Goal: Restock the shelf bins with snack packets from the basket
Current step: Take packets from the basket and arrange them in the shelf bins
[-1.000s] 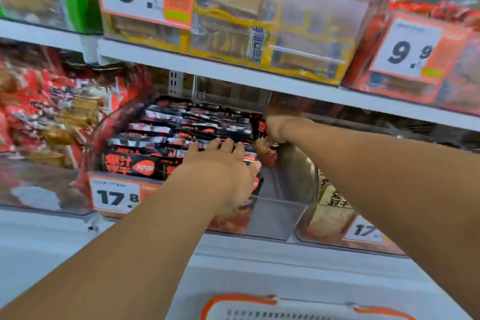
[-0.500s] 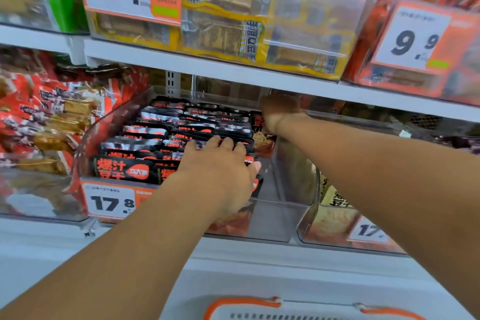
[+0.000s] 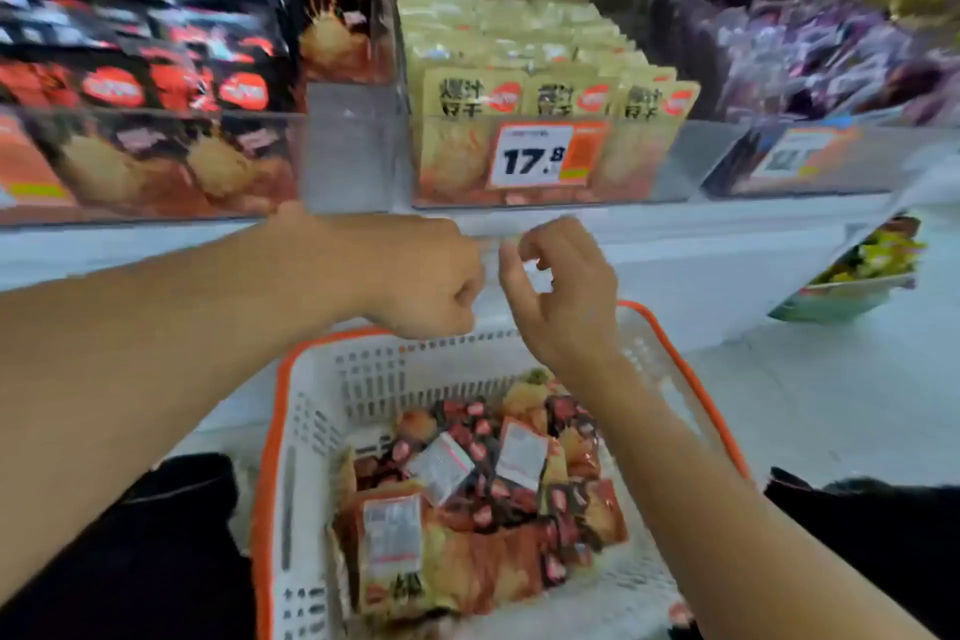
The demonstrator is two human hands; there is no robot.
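Note:
A white basket with an orange rim sits on the floor below me, holding several red-and-black snack packets. Above it, a clear shelf bin holds black-and-red packets, with bare room at its right end. My left hand hovers over the basket's far rim, fingers curled into a fist with nothing visible in it. Close beside it, my right hand has loosely curled, parted fingers and holds nothing. Both hands are below the shelf edge.
Right of the black-packet bin stands a bin of yellow packets with a 17.8 price tag, then a bin of purple packets. A lower bin juts out at right. My dark-clothed knees flank the basket.
Both hands have pulled out of the black-packet bin and dropped to just above the basket. The view has tilted down, so the basket now fills the lower frame.

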